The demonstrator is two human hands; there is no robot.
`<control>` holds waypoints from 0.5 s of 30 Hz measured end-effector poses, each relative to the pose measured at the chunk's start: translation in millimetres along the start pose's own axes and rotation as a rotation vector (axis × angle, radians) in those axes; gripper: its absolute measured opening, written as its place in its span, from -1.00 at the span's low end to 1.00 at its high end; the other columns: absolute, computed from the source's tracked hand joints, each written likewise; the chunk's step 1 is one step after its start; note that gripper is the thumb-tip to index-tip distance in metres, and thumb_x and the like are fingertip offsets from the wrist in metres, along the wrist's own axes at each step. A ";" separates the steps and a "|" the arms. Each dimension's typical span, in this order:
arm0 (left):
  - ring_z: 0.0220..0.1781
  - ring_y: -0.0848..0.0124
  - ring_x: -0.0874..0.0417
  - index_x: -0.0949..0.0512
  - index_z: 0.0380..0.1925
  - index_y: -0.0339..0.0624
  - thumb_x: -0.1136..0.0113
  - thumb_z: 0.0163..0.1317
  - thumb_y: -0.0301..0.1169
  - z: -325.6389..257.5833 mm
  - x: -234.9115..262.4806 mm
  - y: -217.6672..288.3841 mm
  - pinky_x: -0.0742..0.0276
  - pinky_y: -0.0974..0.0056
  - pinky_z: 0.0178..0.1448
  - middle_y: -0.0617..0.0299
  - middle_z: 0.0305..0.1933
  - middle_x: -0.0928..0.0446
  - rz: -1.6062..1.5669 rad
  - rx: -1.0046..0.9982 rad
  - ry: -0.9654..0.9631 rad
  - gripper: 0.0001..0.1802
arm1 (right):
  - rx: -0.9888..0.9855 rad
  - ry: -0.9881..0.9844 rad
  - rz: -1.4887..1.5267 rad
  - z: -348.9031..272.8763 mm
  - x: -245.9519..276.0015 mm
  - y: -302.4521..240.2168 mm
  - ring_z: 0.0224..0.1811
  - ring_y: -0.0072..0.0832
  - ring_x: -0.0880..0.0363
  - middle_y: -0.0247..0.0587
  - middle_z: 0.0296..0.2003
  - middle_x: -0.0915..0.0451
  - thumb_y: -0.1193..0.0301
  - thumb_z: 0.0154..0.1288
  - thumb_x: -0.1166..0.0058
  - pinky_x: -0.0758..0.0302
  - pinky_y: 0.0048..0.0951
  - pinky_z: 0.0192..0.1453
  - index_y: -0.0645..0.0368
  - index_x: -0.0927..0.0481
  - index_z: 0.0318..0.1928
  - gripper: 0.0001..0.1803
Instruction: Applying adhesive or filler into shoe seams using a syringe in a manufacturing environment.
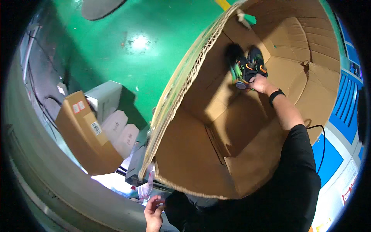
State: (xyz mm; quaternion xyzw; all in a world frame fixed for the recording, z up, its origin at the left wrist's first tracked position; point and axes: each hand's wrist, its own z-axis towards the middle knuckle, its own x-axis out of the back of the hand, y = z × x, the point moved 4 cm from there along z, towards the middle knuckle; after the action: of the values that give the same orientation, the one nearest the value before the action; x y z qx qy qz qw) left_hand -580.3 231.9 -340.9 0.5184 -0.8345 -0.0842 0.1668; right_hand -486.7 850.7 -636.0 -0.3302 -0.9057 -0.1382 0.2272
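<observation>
Deep inside a large cardboard box, my right hand is closed on a black object with orange and green parts. Its exact kind is not clear; one end has a round, bluish face, and its far end is dark and blurred. My right arm, in a black sleeve with a black wristband, reaches over the near right side of the box. Outside the near left rim is my left hand, its fingers loosely bent and apart with nothing visibly held. Just beyond those fingers stands a clear plastic bottle.
A brown carton leans at the left beside a pale box and whitish pieces. A small green-and-white scrap is at the box's far end. Blue-and-white equipment and a black cable are at the right.
</observation>
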 end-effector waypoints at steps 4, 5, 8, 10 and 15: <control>0.09 0.31 -0.60 -0.38 0.19 -0.29 0.03 0.18 -0.77 -47.8 -30.5 46.5 -0.52 0.22 0.18 0.10 0.15 -0.50 -0.224 -0.336 -0.019 -0.47 | 0.112 -0.227 1.271 -55.7 -6.0 -28.4 0.00 -0.48 -0.56 -0.26 -0.03 -0.64 0.03 0.30 -0.12 -0.45 -0.42 0.13 0.22 -0.57 0.07 -0.46; 0.09 0.31 -0.60 -0.38 0.19 -0.31 0.04 0.18 -0.77 -60.3 -33.3 46.4 -0.52 0.22 0.17 0.08 0.16 -0.50 -0.194 -0.353 -0.048 -0.47 | 0.149 -0.403 1.394 -74.3 -2.6 -15.9 0.03 -0.46 -0.58 -0.24 0.00 -0.63 0.13 0.35 -0.10 -0.50 -0.42 0.11 0.19 -0.51 0.13 -0.52; 0.06 0.32 -0.61 -0.39 0.18 -0.32 0.05 0.17 -0.76 -110.1 -9.9 22.8 -0.53 0.24 0.14 0.09 0.13 -0.51 -0.243 -0.371 0.016 -0.49 | 0.354 -0.388 1.629 -176.0 40.5 -39.9 0.01 -0.44 -0.63 -0.19 0.06 -0.59 0.36 0.40 -0.03 -0.56 -0.38 0.12 0.19 -0.46 0.18 -0.62; 0.06 0.30 -0.61 -0.42 0.15 -0.31 0.03 0.16 -0.75 -137.4 3.1 6.2 -0.54 0.24 0.13 0.08 0.11 -0.52 -0.272 -0.438 0.092 -0.50 | 0.302 -0.213 1.646 -250.6 73.0 -35.9 0.11 -0.45 -0.57 -0.24 0.07 -0.58 0.38 0.37 -0.09 -0.52 -0.35 0.20 0.16 -0.42 0.22 -0.56; 0.07 0.28 -0.60 -0.43 0.14 -0.33 0.03 0.16 -0.75 -204.3 -11.0 -14.8 -0.53 0.25 0.15 0.07 0.09 -0.53 -0.304 -0.638 0.047 -0.51 | 1.011 -0.056 1.670 -429.7 144.2 -64.2 0.15 -0.41 -0.55 -0.19 0.14 -0.55 0.36 0.27 -0.22 -0.49 -0.27 0.25 0.19 -0.40 0.27 -0.42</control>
State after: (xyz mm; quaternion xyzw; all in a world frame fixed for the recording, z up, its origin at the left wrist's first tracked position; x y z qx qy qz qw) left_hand -488.8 241.7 -157.6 0.5604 -0.6754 -0.3524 0.3249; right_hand -489.3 708.1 -201.0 -0.7324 -0.3377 0.4799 0.3454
